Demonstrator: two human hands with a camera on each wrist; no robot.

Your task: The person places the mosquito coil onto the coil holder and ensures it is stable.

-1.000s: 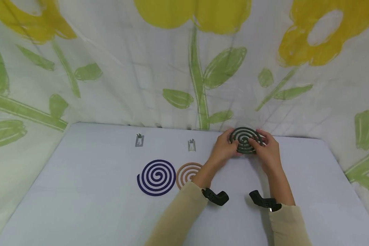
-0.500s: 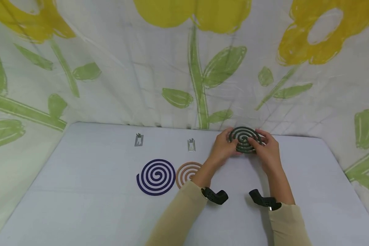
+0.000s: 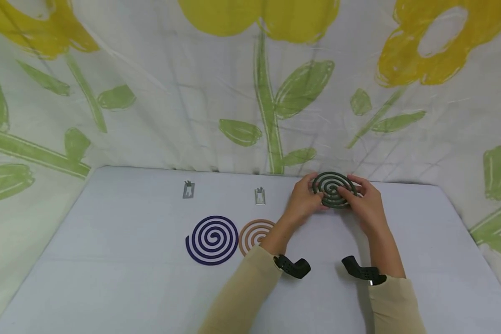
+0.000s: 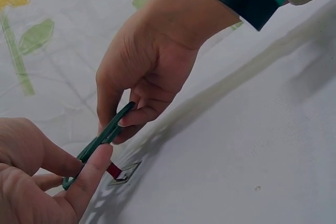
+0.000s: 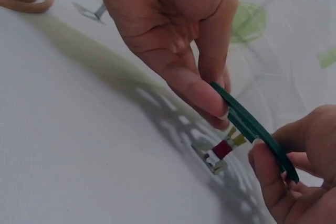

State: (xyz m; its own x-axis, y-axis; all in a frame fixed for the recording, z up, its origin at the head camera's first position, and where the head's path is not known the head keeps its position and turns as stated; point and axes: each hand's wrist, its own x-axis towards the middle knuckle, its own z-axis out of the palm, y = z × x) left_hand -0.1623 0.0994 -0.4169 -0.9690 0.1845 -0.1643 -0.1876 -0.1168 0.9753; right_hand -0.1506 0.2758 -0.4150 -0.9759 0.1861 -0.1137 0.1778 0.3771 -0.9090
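Both hands hold a green mosquito coil (image 5: 258,130) by its opposite edges, at the back right of the table. My left hand (image 3: 302,199) pinches the left side between thumb and fingers. At the right side my right hand (image 3: 366,204) grips it, with the thumb lying over the spiral. The wrist views show the coil tilted above a small metal coil stand (image 5: 217,168), which has a red part and yellowish prongs standing up from it. In the head view this stand is hidden behind the coil and hands.
A purple coil (image 3: 214,238) lies flat near the middle of the white table (image 3: 108,260). Next to it an orange-brown coil (image 5: 42,7) is partly covered by the left arm. Two metal stands, one left (image 3: 188,196) and one right (image 3: 260,203), sit behind them. A flowered curtain (image 3: 158,130) borders the back edge.
The coil stays held in nearly the same place. My right wrist and forearm have shifted slightly to the right, and the head view has moved a little.
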